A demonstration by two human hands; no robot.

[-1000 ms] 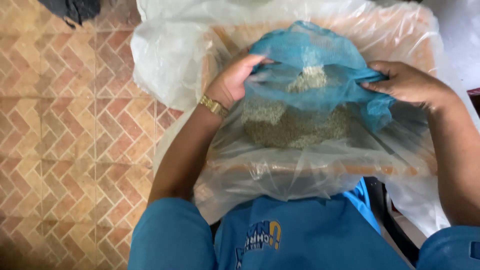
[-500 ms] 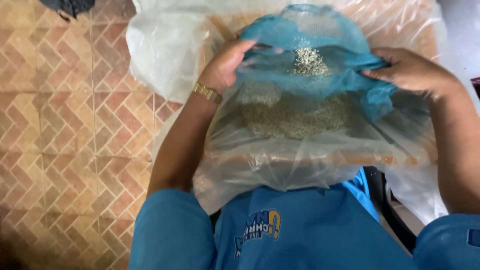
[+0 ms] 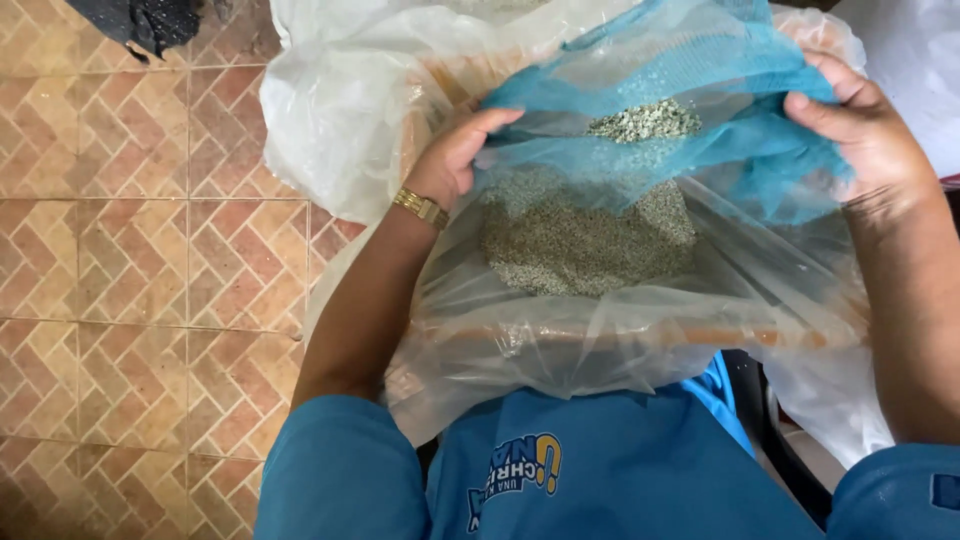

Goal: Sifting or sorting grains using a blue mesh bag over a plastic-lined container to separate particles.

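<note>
My left hand (image 3: 455, 160) grips the left edge of a blue mesh net (image 3: 700, 90), and my right hand (image 3: 860, 125) grips its right edge. The net is stretched between them and holds a small heap of greenish-grey grains (image 3: 640, 122). Below the net, a larger pile of the same grains (image 3: 575, 235) lies on a clear plastic sheet (image 3: 600, 340) that lines an orange-rimmed container. A gold wristwatch (image 3: 421, 207) sits on my left wrist.
Brown herringbone floor tiles (image 3: 130, 250) spread to the left. A black bag (image 3: 150, 20) lies at the top left. The clear plastic bulges up at the back (image 3: 340, 110). My blue shirt (image 3: 600, 470) fills the bottom edge.
Both hands have lifted and spread the net wider. The small heap of grains in the net sits higher, and the pile on the plastic below shows more plainly.
</note>
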